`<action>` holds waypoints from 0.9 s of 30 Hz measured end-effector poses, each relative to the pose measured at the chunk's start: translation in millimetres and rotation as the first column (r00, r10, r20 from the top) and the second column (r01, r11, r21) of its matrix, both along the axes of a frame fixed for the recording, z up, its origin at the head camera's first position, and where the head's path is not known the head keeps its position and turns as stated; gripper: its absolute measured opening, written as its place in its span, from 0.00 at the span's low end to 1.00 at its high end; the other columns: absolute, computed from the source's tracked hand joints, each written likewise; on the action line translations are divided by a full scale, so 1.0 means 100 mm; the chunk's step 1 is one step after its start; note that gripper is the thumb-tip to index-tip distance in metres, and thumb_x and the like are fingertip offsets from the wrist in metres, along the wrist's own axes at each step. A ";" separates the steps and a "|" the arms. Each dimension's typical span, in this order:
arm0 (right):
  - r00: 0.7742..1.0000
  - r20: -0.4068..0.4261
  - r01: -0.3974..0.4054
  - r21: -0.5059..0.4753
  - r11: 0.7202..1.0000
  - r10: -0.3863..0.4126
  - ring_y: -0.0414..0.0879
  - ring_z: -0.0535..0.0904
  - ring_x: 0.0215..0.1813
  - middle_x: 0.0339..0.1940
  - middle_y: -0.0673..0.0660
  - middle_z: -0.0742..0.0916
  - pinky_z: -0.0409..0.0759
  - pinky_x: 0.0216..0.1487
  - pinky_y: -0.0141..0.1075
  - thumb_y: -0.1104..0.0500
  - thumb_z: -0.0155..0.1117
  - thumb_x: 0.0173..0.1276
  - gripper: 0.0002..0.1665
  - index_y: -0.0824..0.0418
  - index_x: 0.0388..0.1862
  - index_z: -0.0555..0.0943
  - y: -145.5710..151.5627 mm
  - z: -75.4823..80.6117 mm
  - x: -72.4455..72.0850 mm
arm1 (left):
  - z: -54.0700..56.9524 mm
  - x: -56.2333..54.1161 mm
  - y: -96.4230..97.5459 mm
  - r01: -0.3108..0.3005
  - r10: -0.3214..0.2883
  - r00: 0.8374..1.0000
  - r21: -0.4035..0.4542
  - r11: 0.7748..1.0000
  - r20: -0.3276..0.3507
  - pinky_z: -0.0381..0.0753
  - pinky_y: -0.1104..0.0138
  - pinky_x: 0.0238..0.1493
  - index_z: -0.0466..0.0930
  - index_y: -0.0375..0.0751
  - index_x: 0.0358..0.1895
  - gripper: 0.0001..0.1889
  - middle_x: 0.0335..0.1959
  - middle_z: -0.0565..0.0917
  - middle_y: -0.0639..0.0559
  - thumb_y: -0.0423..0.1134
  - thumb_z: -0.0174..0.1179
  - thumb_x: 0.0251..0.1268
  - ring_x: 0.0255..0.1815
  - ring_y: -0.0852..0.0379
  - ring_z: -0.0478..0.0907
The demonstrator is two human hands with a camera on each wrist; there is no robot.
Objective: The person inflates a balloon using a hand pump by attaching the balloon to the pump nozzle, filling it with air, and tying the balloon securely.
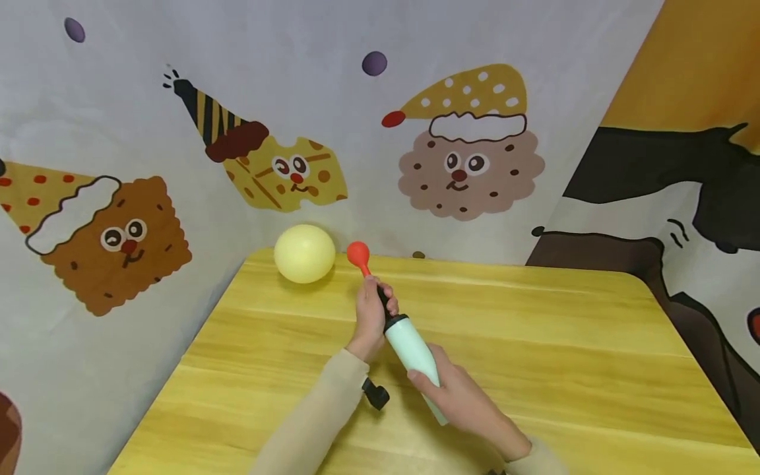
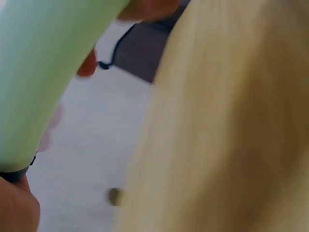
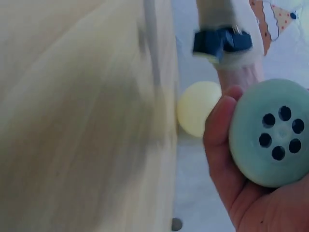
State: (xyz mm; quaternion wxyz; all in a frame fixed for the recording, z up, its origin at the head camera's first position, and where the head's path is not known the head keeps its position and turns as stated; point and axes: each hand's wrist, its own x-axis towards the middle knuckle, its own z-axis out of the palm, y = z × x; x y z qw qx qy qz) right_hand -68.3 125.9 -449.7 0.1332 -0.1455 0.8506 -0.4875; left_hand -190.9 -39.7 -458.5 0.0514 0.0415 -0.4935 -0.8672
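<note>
A mint-green balloon pump (image 1: 412,349) slants across the middle of the head view, its black nozzle end pointing away from me. On the nozzle sits a small red balloon (image 1: 358,254), slightly swollen. My left hand (image 1: 371,313) grips the black end by the balloon's neck. Lower down, my right hand (image 1: 454,392) holds the mint barrel, thumb on top. In the right wrist view the pump's round end face (image 3: 280,133) shows several dark holes, with fingers curled round its side. The left wrist view catches the barrel (image 2: 43,82) close up.
A blown-up yellow balloon (image 1: 305,254) rests at the table's back left corner. The wood-grained table (image 1: 564,343) meets a cloth backdrop (image 1: 368,132) printed with cartoon biscuits. A black wrist strap mount (image 1: 375,394) sticks out by my left sleeve.
</note>
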 end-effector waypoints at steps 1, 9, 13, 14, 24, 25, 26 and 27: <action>1.000 -0.005 0.003 -0.006 1.000 -0.003 0.47 0.83 0.35 0.43 0.60 0.84 0.83 0.28 0.39 0.41 0.57 0.81 0.40 0.65 0.77 0.61 -0.01 0.01 0.01 | 0.06 -0.02 -0.02 -0.017 0.017 1.000 -0.002 1.000 -0.019 0.68 0.73 0.17 0.66 0.43 0.35 0.19 0.22 0.71 0.55 0.45 0.33 0.89 0.14 0.63 0.65; 1.000 -0.027 0.003 0.014 1.000 -0.003 0.45 0.82 0.38 0.47 0.59 0.84 0.82 0.31 0.37 0.43 0.59 0.80 0.38 0.60 0.78 0.62 0.11 0.11 0.18 | 0.37 -0.19 -0.24 -0.118 0.109 0.985 -0.066 0.991 -0.137 0.71 0.72 0.14 0.67 0.41 0.34 0.20 0.20 0.72 0.54 0.45 0.32 0.88 0.12 0.63 0.67; 0.999 -0.034 0.009 0.050 0.999 -0.007 0.43 0.81 0.35 0.44 0.57 0.84 0.81 0.29 0.36 0.42 0.60 0.79 0.38 0.60 0.77 0.63 0.17 0.13 0.22 | 0.34 -0.19 -0.25 -0.098 0.092 0.986 -0.039 0.994 -0.141 0.73 0.72 0.16 0.66 0.41 0.35 0.20 0.22 0.72 0.54 0.43 0.32 0.89 0.14 0.63 0.68; 0.999 -0.041 0.009 0.058 0.998 -0.007 0.42 0.80 0.34 0.43 0.56 0.84 0.81 0.28 0.36 0.42 0.60 0.79 0.38 0.61 0.77 0.63 0.17 0.13 0.21 | 0.33 -0.17 -0.24 -0.083 0.079 0.988 -0.029 0.996 -0.134 0.73 0.72 0.17 0.67 0.41 0.35 0.19 0.22 0.73 0.54 0.42 0.32 0.89 0.14 0.63 0.68; 0.999 -0.040 0.031 0.062 0.998 -0.029 0.44 0.81 0.34 0.40 0.57 0.85 0.82 0.29 0.37 0.39 0.58 0.79 0.40 0.66 0.74 0.65 0.03 0.06 -0.01 | 0.12 -0.03 -0.10 0.057 -0.057 0.998 0.201 0.978 -0.006 0.72 0.73 0.25 0.68 0.42 0.45 0.14 0.29 0.74 0.53 0.44 0.36 0.89 0.23 0.62 0.69; 0.999 -0.033 0.028 0.058 0.998 -0.026 0.44 0.82 0.34 0.40 0.57 0.85 0.82 0.28 0.37 0.39 0.58 0.79 0.40 0.67 0.74 0.64 0.01 0.05 -0.02 | 0.11 -0.03 -0.11 0.060 -0.064 0.998 0.251 0.966 0.007 0.72 0.74 0.26 0.68 0.42 0.47 0.13 0.31 0.75 0.53 0.45 0.37 0.89 0.25 0.62 0.69; 0.999 -0.024 0.024 0.051 0.998 -0.022 0.45 0.82 0.34 0.41 0.58 0.85 0.82 0.28 0.38 0.40 0.58 0.80 0.40 0.67 0.75 0.64 0.01 0.04 -0.04 | 0.10 -0.03 -0.12 0.064 -0.073 0.997 0.306 0.950 0.019 0.72 0.74 0.27 0.69 0.42 0.49 0.13 0.33 0.75 0.53 0.46 0.39 0.89 0.27 0.62 0.70; 1.000 -0.015 0.018 0.044 0.999 -0.018 0.45 0.82 0.34 0.41 0.59 0.85 0.83 0.28 0.38 0.40 0.58 0.80 0.40 0.67 0.75 0.63 0.00 0.03 -0.05 | 0.10 -0.04 -0.14 0.068 -0.086 0.996 0.367 0.928 0.033 0.72 0.75 0.29 0.69 0.42 0.49 0.13 0.35 0.75 0.53 0.47 0.40 0.88 0.28 0.62 0.71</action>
